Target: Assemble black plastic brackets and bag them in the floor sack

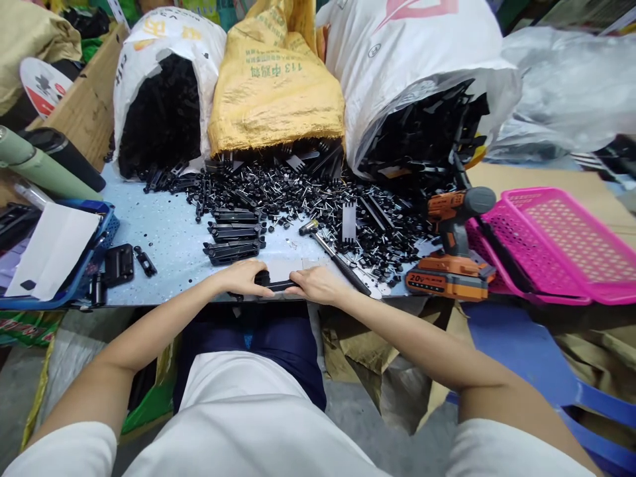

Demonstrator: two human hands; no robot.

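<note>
At the table's front edge, my left hand grips one end of a black plastic piece. My right hand is closed on its other end, fingers pressed together. The piece lies roughly level, partly hidden by both hands. Beyond my left hand, several long black plastic parts are laid in a row. A small hammer with a black grip rests just past my right hand. Farther back spreads a heap of small black parts and metal pins, with a flat grey toothed plate on it.
An orange cordless drill stands at right, near a pink basket. A blue basket sits at left. Behind the heap are a white sack, a yellow sack and a larger white sack.
</note>
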